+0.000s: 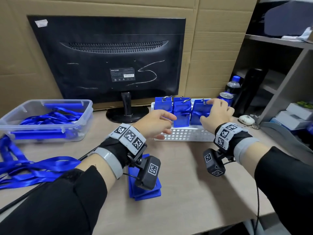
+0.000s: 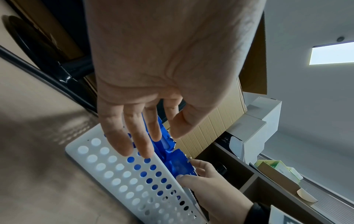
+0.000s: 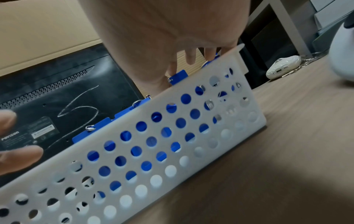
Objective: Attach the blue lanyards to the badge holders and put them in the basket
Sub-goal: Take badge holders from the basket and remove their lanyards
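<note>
A white perforated basket (image 1: 186,134) sits on the desk with several blue badge holders (image 1: 181,112) standing in it, each wrapped in a blue lanyard. My right hand (image 1: 205,111) grips the rightmost badge holder (image 1: 197,109), fingers over its top edge and thumb on its front. The left wrist view shows that pinch (image 2: 186,169) on the holder (image 2: 179,164). My left hand (image 1: 166,126) hovers open at the basket's left front, fingers straight (image 2: 155,141) over the basket wall (image 2: 118,171). In the right wrist view my right hand (image 3: 178,71) reaches behind the basket wall (image 3: 172,165).
Loose blue lanyards (image 1: 33,168) lie at the left front. A clear plastic tub (image 1: 50,128) behind them holds more. A stack of blue badge holders (image 1: 145,192) lies under my left wrist. A monitor (image 1: 108,61) stands behind the basket; bottles and a shelf unit (image 1: 279,82) are to the right.
</note>
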Demonstrator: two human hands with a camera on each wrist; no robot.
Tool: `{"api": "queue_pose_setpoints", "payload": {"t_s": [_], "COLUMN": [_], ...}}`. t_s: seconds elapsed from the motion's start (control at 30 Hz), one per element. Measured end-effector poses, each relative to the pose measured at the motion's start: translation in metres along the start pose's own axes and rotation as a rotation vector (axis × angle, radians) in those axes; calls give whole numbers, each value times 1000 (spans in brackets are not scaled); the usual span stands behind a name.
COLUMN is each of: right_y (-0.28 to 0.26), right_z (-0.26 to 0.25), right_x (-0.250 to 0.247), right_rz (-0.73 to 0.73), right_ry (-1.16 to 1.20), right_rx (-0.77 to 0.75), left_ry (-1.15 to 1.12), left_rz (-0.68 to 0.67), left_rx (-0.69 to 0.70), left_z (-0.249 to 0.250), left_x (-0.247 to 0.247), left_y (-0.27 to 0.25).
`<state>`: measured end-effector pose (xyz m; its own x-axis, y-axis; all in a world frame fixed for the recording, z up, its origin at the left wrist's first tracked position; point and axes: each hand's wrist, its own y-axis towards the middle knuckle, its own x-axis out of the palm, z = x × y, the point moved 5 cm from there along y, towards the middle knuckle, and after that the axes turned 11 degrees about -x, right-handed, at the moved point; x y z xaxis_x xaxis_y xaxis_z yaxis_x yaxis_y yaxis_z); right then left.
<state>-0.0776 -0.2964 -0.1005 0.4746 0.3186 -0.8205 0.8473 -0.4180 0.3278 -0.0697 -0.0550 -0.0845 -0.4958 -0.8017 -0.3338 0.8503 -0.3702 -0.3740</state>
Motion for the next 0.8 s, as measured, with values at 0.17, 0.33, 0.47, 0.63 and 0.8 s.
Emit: {"api": "queue_pose_setpoints", "payload": {"t_s": [0.17, 0.33, 0.47, 0.63, 0.8], "right_y": [-3, -7, -7, -14, -38], "right_z": [1, -2, -2, -28, -81], "right_x": [-5, -16, -28, -55, -61], "right_rz": [77, 44, 92, 253, 42], "right_ry": [-9, 5, 38, 282, 687], "right_rx": [30, 57, 36, -169, -317], "left_ry": [4, 14, 8, -9, -26], "left_rz": [-1, -9, -7, 12, 98], "left_rx": [3, 13, 28, 55, 93], "left_z": [0, 1, 5, 9, 10], "left_x": [0, -3, -6, -11, -25], "left_y": [-1, -8, -18, -30, -44]}}
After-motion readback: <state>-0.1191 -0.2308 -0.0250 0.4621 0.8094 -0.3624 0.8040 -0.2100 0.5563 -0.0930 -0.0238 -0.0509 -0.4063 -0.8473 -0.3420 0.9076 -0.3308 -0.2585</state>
